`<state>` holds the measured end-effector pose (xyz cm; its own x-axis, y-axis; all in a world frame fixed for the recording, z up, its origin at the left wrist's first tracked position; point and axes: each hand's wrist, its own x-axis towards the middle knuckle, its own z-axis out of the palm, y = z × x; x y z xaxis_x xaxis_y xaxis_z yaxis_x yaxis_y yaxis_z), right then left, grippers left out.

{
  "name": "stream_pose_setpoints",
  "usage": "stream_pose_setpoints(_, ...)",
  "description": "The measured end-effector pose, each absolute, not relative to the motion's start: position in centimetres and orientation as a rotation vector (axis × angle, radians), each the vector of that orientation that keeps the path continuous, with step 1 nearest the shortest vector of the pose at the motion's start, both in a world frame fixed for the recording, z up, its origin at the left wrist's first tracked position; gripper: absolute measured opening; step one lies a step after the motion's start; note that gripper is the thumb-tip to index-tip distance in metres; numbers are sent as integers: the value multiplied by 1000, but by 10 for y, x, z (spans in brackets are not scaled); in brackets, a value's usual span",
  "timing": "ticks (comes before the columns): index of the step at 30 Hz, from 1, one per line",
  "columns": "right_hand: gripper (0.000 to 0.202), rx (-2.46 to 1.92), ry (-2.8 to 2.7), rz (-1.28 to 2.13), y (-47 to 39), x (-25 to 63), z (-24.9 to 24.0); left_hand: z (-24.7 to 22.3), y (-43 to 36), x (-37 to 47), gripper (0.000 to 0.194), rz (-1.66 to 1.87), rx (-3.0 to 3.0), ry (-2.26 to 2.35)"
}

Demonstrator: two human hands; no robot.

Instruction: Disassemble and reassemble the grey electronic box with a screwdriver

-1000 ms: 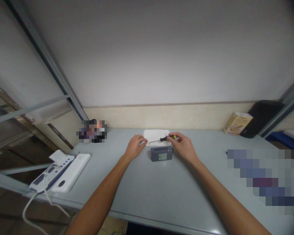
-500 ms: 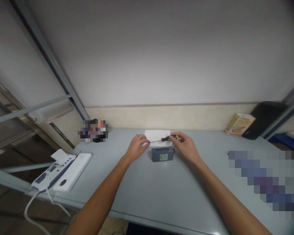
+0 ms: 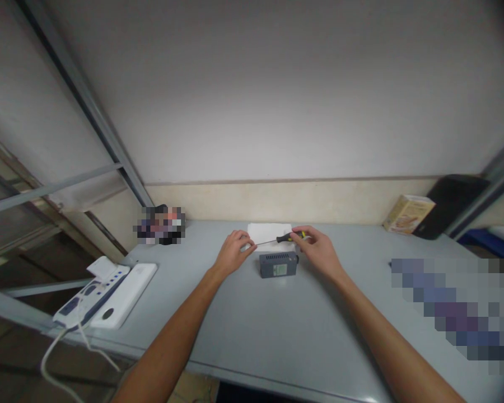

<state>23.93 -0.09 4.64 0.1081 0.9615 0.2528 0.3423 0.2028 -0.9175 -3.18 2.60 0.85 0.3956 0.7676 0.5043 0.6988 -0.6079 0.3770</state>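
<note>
A screwdriver (image 3: 284, 238) with a black and yellow handle lies level between my two hands, its thin shaft pointing left. My right hand (image 3: 316, 246) is closed around the handle. The fingers of my left hand (image 3: 236, 252) pinch at the shaft's tip; whether a small part is held there too is too small to tell. Just below the screwdriver, a dark grey box-shaped device (image 3: 278, 265) with a slotted top and a pale label stands on the table. White paper (image 3: 264, 230) lies flat behind it, partly covered by the hands and screwdriver.
On the left of the grey table (image 3: 252, 330) are a white power strip (image 3: 90, 294) with cables and a flat white case (image 3: 128, 296). A yellow box (image 3: 408, 214) leans near a black panel (image 3: 453, 204) at the back right. Blurred-out items lie at both sides.
</note>
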Motion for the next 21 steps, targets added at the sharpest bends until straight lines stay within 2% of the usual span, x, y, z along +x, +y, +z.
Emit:
stream_pose_setpoints(14,55,-1320,-1434,733,-2,239,50,11,24,-33,16,962,2600,1287)
stream_pose_setpoints(21,49,-1318,-1462,763,-1,241,49,15,21,-33,19,936,2624,1250)
